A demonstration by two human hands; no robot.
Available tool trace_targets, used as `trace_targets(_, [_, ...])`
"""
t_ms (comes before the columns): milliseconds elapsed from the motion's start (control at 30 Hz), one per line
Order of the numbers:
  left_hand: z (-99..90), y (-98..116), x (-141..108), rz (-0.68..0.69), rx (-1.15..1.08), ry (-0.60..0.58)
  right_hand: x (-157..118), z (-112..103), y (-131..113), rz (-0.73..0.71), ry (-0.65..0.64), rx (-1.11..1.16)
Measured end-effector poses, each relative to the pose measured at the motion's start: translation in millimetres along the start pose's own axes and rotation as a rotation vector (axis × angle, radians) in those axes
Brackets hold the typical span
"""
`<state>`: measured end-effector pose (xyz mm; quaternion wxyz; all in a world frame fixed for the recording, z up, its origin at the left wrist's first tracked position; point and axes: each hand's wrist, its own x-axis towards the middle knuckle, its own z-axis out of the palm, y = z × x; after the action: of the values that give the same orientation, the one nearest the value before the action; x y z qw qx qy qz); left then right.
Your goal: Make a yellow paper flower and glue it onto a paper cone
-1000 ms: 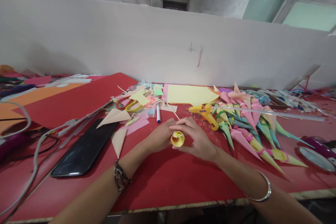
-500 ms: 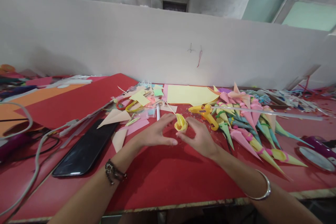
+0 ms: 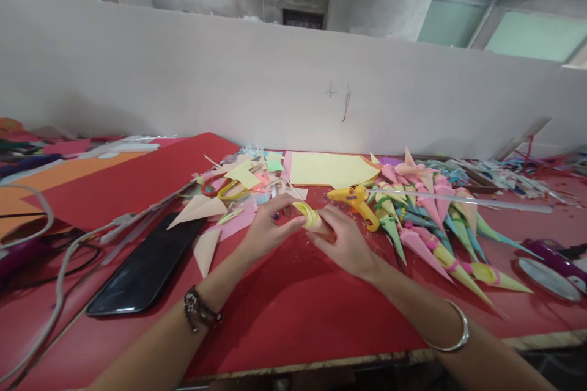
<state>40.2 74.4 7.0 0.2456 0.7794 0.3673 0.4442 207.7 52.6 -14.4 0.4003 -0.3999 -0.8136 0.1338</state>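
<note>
My right hand [image 3: 347, 238] clasps the yellow paper roll [image 3: 310, 216]; its layered end faces up-left, long axis slanting down-right; my left hand [image 3: 266, 227] pinches that end's rim.

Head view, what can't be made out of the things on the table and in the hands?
In the head view:
- Rolled paper: lower end hidden by the right hand.
- Left hand: whether it pinches or merely touches the roll; some fingertips are hidden behind it.
- Black phone: top end covered by peach paper.
- Purple device: cut off by the right edge.
</note>
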Motion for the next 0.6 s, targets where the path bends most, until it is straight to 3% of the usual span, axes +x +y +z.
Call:
trace_targets(133, [-1.3,0.8,0.8,-0.026,-0.063,0.008,0.2,0.9,0.6,0.005,-0.046,0.014])
trace_targets(400, [2.8,-1.1,2.5,-0.194,-0.263,0.009,0.2,1.8,-0.2,0.043,0.001,0.110])
trace_targets(600, [4.6,-1.3,2.6,-0.236,-0.293,0.012,1.1,-0.3,-1.5,0.095,-0.009,0.130])
